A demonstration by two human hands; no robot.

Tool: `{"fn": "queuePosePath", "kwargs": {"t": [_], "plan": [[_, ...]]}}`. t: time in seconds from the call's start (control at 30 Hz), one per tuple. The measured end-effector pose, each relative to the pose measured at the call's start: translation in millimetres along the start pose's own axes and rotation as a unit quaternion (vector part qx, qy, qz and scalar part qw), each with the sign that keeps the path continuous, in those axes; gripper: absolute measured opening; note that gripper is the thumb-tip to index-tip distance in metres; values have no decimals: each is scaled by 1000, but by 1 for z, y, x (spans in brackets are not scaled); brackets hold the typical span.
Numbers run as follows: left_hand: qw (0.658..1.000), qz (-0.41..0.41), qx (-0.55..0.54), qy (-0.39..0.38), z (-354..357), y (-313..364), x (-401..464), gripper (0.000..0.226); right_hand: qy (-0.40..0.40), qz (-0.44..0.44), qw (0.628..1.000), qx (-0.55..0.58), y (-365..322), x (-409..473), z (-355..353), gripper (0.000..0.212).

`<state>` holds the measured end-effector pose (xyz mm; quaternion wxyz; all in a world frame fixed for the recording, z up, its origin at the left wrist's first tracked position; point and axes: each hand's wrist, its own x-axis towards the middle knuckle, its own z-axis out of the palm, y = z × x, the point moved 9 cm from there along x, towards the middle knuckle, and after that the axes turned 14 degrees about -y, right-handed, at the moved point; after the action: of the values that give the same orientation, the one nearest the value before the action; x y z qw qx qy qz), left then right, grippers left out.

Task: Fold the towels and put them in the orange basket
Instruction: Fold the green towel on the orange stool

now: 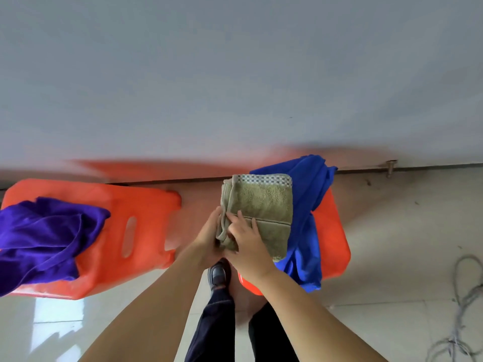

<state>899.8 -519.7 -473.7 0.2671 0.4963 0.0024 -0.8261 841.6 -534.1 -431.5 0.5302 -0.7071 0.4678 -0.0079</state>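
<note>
Hands: left hand [209,237] and right hand [247,237] clamp folded olive towel [264,205]. Step: fold judged done. Next: lower into orange basket [333,231] at 3 o'clock, over blue towel [305,205].

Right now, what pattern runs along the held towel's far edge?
A small blue-and-white checkered band on the olive towel, head view.

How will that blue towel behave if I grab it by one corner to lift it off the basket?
Probably floppy: the blue towel drapes limply over the orange basket rim and hangs down its side. It looks thin, so likely light. Part lies under the folded green towel, so pulling may drag that along.
</note>
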Motion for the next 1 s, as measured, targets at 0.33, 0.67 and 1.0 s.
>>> {"fn": "queuePosePath", "kwargs": {"t": [0.33, 0.67, 1.0], "plan": [[951, 26, 294, 87, -5, 32, 8, 24, 197, 64, 974, 95, 40, -54, -74, 22], [964, 113, 223, -90, 117, 64, -86, 17, 15, 155, 676, 720, 41, -118, -83, 57], [968, 82, 189, -143, 141, 63, -156, 20, 48, 96, 743, 661, -19, -173, -136, 37]]}}
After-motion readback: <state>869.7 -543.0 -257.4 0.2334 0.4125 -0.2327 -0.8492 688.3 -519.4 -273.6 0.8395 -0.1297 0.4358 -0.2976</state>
